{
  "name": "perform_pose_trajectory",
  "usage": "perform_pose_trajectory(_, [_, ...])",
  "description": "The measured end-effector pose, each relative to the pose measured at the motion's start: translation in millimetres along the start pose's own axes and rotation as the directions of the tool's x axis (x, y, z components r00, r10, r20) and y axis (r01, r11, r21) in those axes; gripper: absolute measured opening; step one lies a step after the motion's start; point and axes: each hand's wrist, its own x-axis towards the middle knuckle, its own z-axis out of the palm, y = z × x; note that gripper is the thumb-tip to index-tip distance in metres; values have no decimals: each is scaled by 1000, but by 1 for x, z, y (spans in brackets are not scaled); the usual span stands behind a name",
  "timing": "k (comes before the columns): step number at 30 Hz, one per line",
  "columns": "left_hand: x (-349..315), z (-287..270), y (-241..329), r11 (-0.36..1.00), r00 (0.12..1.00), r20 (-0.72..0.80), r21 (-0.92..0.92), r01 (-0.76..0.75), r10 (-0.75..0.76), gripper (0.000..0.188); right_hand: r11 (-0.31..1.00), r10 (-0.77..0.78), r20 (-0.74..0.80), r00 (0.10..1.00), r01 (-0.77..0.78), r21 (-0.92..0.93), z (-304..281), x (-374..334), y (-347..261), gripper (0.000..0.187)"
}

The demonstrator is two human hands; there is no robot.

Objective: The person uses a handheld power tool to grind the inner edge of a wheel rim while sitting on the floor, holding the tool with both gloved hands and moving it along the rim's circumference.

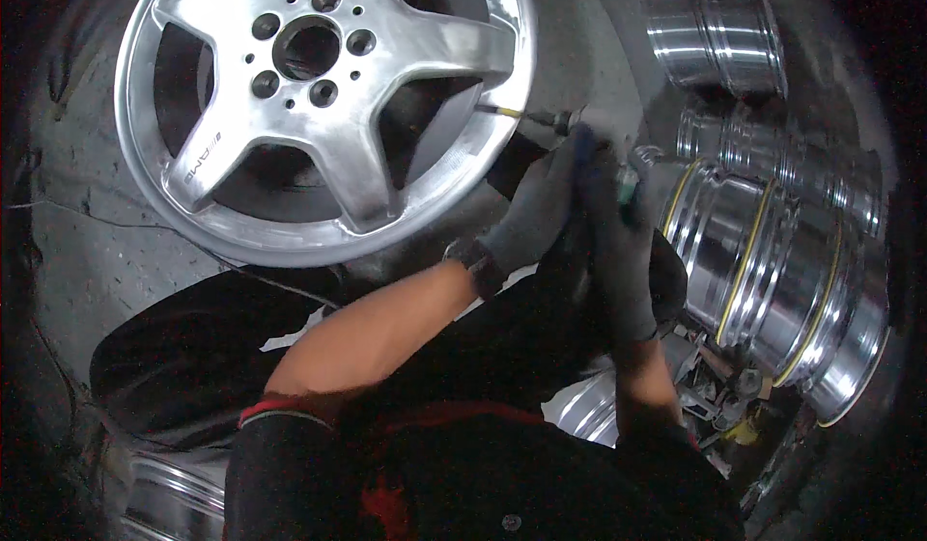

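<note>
A silver five-spoke alloy wheel (432,51) lies face up at the upper left, its surface brushed and partly shiny. My left hand (537,198), in a dark grey glove with a black band at the wrist, is closed around the front of a hand-held die grinder (558,121). Its thin bit, with a yellow band, reaches left over the right edge of the wheel's rim. My right hand (621,269), also gloved, grips the tool's rear, where a bit of green shows. The fingers of both hands are partly hidden in shadow.
Shiny wheel barrels, some edged with yellow (748,261), stand along the right, with another barrel (710,34) at the upper right. Loose metal parts (734,396) lie at the lower right. A thin cable (126,221) crosses the grey floor (82,261) on the left.
</note>
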Motion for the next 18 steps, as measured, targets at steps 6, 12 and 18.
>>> perform_pose_trajectory(6, [-15, -9, -14, 987, 995, -90, -157, -44, 30, 66, 995, -93, 59, 994, 94, -24, 9, -11, 0, 48])
perform_pose_trajectory(12, [17, -17, -1, 988, 998, 11, -140, -67, 69, 64, 1000, 11, 40, 999, -10, -21, 16, 12, -20, 51])
perform_pose_trajectory(18, [3, -10, -13, 975, 996, -47, -204, -85, 77, 62, 987, -126, 68, 990, 132, -91, 13, -3, -8, 52])
